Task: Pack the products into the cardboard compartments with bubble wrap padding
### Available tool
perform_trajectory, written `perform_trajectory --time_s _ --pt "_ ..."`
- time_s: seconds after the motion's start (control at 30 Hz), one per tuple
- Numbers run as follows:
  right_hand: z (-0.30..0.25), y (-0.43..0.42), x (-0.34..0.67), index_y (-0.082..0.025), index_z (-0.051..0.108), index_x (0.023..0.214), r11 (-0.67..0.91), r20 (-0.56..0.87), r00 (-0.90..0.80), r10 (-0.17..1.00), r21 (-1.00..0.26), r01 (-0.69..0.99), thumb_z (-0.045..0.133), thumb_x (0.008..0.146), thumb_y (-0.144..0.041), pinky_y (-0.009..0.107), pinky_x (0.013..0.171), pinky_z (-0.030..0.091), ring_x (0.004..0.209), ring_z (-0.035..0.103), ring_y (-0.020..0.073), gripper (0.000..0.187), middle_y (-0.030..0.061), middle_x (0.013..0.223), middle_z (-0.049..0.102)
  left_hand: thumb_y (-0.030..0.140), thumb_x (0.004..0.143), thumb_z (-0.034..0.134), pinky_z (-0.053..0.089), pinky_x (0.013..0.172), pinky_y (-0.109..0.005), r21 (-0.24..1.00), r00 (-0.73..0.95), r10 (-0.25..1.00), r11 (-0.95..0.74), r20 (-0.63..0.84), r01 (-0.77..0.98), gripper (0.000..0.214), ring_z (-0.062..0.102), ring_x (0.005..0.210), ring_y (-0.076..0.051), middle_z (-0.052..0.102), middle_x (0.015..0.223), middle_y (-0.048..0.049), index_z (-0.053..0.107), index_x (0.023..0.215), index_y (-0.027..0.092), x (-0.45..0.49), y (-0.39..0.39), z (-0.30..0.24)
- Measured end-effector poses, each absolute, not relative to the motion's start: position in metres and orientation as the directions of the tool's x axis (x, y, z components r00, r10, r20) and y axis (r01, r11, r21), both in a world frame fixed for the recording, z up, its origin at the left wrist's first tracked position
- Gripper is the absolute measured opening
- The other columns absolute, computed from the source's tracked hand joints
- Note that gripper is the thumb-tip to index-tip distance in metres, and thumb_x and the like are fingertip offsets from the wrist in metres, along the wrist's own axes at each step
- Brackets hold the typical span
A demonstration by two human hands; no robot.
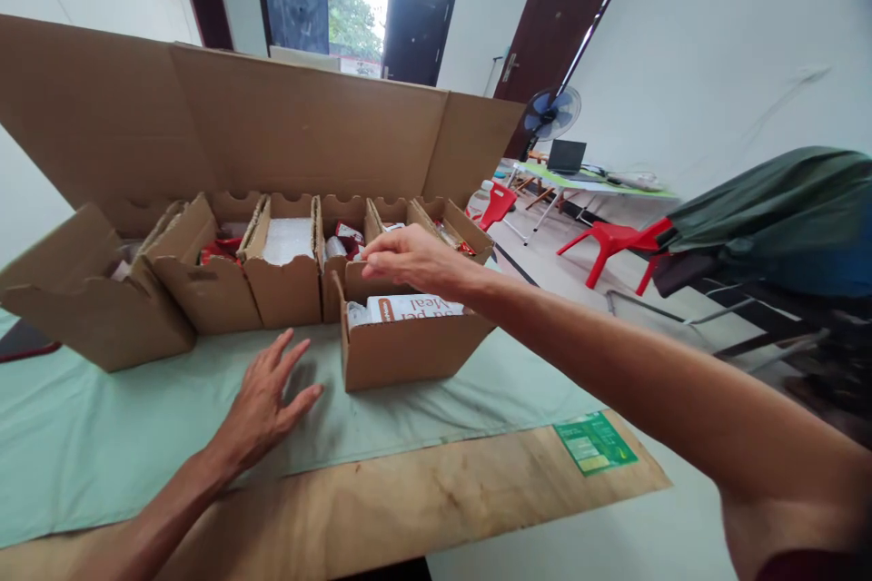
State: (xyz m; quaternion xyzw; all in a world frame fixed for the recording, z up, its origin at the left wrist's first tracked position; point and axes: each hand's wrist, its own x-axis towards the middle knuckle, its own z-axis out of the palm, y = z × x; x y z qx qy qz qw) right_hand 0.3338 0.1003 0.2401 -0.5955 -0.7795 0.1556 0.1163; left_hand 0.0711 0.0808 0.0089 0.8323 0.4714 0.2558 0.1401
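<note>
While the row of open cardboard bins (292,292) spans the green cloth (136,422) from my left, the front carton (401,359) sits nearer me, right of the middle, a white printed packet (395,309) showing inside. I judge its cardboard light and fairly stiff, though thin walls may buckle under a hard squeeze, and the packet could slide about; the best hold would be low on both short ends. My left hand (262,399) is over the cloth, beside the carton's left end, thumb and fingers spread, holding nothing. My right hand (417,260) reaches above the carton's far side, back up, fingers close together; whether its fingertips touch anything I cannot tell.
</note>
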Motion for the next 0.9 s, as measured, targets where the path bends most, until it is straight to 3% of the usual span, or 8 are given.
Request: perform_trajectory --time_s 0.1,0.23,0.37,0.47,0.6,0.67,0.77,0.9 --pt "0.240 0.091 0.352 -0.014 0.076 0.102 0.346 0.225 -0.263 0.938 -0.587 0.732 0.058 0.092 -0.025 0.026 0.072 0.047 0.077 0.063 0.0137 0.024 0.0034 0.088 0.075 0.052 0.098 0.051 0.043 0.115 -0.056 0.539 0.451 0.837 -0.546 0.311 0.641 0.059 0.045 0.146 -0.035 0.039 0.165 -0.0169 0.052 0.148 0.021 0.079 0.070 0.022" --pt "0.232 0.061 0.410 -0.018 0.078 0.098 0.226 0.304 -0.062 0.951 -0.543 0.809 0.058 0.089 -0.030 0.032 0.080 0.052 0.088 0.069 0.0207 0.025 0.0057 0.095 0.078 0.049 0.097 0.055 0.045 0.114 -0.057 0.619 0.450 0.858 -0.497 0.247 0.607 0.059 0.044 0.147 -0.036 0.038 0.166 -0.0146 0.049 0.151 0.025 0.081 0.064 0.025" --pt "0.208 0.043 0.462 -0.022 0.076 0.105 0.022 0.262 0.134 0.956 -0.520 0.854 0.060 0.087 -0.039 0.036 0.081 0.057 0.096 0.071 0.0260 0.030 0.0081 0.106 0.078 0.049 0.095 0.057 0.042 0.117 -0.058 0.697 0.461 0.869 -0.444 0.181 0.564 0.071 0.040 0.151 -0.037 0.035 0.167 -0.0160 0.038 0.157 0.023 0.096 0.066 0.028" --pt "0.188 0.044 0.475 -0.018 0.072 0.119 -0.084 0.125 0.170 0.978 -0.509 0.856 0.062 0.086 -0.048 0.038 0.084 0.058 0.103 0.071 0.0294 0.046 0.0133 0.119 0.076 0.050 0.094 0.057 0.040 0.119 -0.059 0.758 0.473 0.866 -0.415 0.160 0.503 0.079 0.038 0.151 -0.037 0.038 0.165 -0.0181 0.027 0.161 0.020 0.119 0.065 0.036" --pt "0.173 0.043 0.481 -0.015 0.071 0.116 -0.070 -0.045 0.055 0.997 -0.528 0.846 0.048 0.091 -0.039 0.029 0.065 0.056 0.079 0.072 0.0215 0.040 0.0076 0.094 0.077 0.048 0.093 0.057 0.043 0.115 -0.063 0.818 0.473 0.863 -0.396 0.176 0.417 0.086 0.044 0.147 -0.040 0.046 0.157 -0.0195 0.016 0.164 0.022 0.149 0.041 0.031" --pt "0.173 0.040 0.496 -0.017 0.072 0.106 -0.066 -0.086 0.023 0.996 -0.549 0.833 0.046 0.088 -0.031 0.025 0.053 0.049 0.062 0.065 0.0168 0.034 0.0022 0.077 0.072 0.047 0.093 0.059 0.042 0.116 -0.066 0.831 0.490 0.855 -0.390 0.168 0.396 0.092 0.040 0.149 -0.042 0.038 0.163 -0.0200 0.005 0.165 0.026 0.163 0.017 0.015" --pt "0.181 0.042 0.536 -0.019 0.074 0.097 -0.081 -0.093 0.032 0.995 -0.590 0.804 0.051 0.082 -0.026 0.024 0.050 0.047 0.057 0.060 0.0156 0.029 0.0004 0.069 0.069 0.046 0.087 0.066 0.035 0.120 -0.068 0.856 0.616 0.775 -0.410 0.145 0.315 0.111 0.024 0.156 -0.045 0.013 0.173 -0.0185 -0.012 0.164 0.030 0.194 -0.022 -0.009" --pt "0.203 0.064 0.587 -0.017 0.078 0.094 -0.177 0.043 0.256 0.966 -0.613 0.770 0.061 0.077 -0.021 0.029 0.060 0.054 0.063 0.064 0.0175 0.024 0.0025 0.070 0.070 0.038 0.073 0.076 0.022 0.128 -0.061 0.924 0.822 0.569 -0.317 0.006 0.213 0.130 0.004 0.160 -0.043 -0.003 0.175 -0.0174 -0.014 0.165 0.017 0.263 -0.053 0.003"
